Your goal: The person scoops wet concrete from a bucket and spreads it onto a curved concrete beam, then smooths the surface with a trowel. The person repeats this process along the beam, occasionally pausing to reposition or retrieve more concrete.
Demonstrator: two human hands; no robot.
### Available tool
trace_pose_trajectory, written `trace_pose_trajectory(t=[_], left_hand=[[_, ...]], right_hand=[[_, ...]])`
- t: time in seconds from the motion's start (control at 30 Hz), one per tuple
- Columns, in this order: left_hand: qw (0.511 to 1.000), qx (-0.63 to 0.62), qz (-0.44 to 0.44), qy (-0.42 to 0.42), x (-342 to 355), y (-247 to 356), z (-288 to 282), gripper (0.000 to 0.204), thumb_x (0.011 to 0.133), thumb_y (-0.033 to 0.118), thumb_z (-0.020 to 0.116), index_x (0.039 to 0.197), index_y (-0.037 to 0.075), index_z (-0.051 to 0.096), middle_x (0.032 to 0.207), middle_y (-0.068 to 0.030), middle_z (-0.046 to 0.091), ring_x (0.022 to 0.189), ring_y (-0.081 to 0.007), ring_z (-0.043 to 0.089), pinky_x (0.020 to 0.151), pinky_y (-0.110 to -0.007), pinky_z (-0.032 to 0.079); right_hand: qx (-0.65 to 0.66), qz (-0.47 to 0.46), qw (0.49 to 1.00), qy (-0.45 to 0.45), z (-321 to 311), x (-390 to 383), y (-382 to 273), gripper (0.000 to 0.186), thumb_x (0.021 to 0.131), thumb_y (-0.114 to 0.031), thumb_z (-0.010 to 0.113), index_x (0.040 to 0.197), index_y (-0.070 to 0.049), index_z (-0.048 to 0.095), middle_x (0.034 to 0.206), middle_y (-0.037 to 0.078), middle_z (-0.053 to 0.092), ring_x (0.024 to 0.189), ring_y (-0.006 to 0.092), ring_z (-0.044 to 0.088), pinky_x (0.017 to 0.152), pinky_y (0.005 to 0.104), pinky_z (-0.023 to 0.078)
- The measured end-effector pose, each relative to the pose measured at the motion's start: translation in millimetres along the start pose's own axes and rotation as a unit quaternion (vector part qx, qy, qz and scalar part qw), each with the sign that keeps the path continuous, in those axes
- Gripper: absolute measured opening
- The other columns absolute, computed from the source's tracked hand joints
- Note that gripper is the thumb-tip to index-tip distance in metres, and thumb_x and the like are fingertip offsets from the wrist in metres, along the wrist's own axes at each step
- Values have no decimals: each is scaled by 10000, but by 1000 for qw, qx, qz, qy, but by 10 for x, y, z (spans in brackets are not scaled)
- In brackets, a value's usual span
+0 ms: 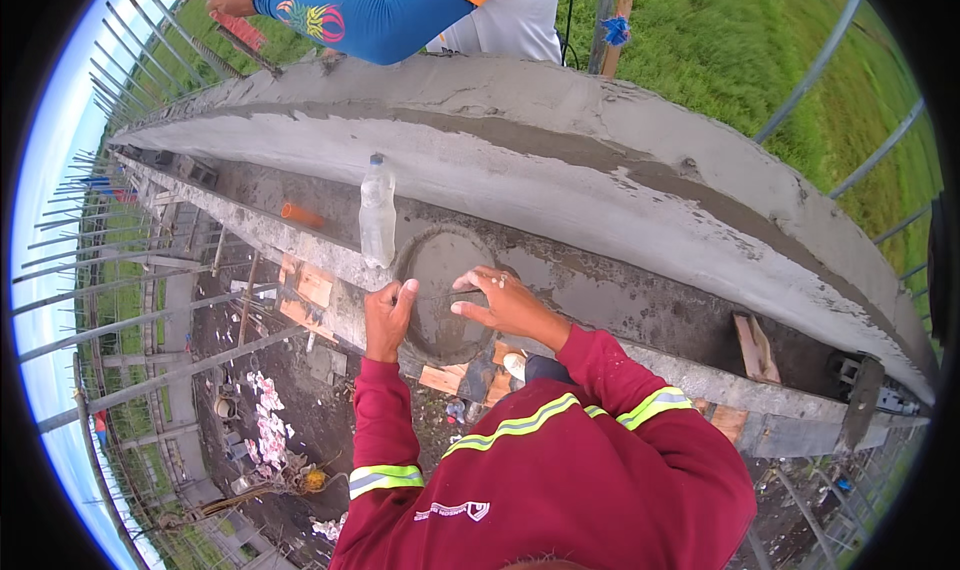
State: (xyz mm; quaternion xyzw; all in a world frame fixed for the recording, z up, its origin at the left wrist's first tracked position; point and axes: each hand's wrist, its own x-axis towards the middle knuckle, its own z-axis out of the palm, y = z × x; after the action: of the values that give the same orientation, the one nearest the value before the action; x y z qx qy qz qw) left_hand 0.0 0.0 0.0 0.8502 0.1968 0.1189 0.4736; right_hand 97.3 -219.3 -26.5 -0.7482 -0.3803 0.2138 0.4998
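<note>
My left hand is beside the left rim of a round tub, fingers curled in and thumb pointing up. Nothing shows in it, though part of its fingers is turned from view. Over the right side of the tub is my right hand, thumb and fingers apart, with pale mortar stuck on them. Grey wet mortar covers the inside of the tub. A clear plastic bottle with a blue cap stands just beyond my left hand, close to the concrete ledge.
A curved concrete wall, partly coated with wet mortar, runs across the far side. Behind it a co-worker's blue sleeve shows. An orange pipe end, a wood piece and hollow blocks lie along the trough. Steel bars stick out left.
</note>
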Motion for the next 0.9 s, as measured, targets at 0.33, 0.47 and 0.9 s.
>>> trace_pose_trajectory(t=[0.33, 0.47, 0.9], left_hand=[[995, 90, -15, 30, -39, 59, 59, 483, 947, 228, 685, 583, 20, 447, 536, -9, 446, 536, -76, 390, 503, -299, 325], [990, 124, -56, 34, -82, 159, 77, 452, 935, 167, 679, 634, 0, 386, 581, -41, 368, 598, -123, 338, 565, -331, 305], [951, 270, -143, 40, 15, 542, 201, 321, 933, 184, 666, 737, -31, 533, 679, -40, 495, 673, -116, 435, 628, -317, 368]], right_hand=[[-64, 319, 933, 154, -307, -2038, 2023, 415, 942, -480, 597, 1017, -75, 644, 961, 141, 703, 920, 326, 673, 835, 460, 491], [-205, 450, 859, 132, -121, -2546, 2543, 414, 951, -470, 566, 1017, -71, 654, 972, 150, 702, 924, 362, 664, 856, 492, 473], [-146, 446, 880, 75, -53, -2687, 2530, 453, 979, -426, 524, 1105, -10, 653, 999, 213, 699, 947, 411, 645, 889, 533, 447]])
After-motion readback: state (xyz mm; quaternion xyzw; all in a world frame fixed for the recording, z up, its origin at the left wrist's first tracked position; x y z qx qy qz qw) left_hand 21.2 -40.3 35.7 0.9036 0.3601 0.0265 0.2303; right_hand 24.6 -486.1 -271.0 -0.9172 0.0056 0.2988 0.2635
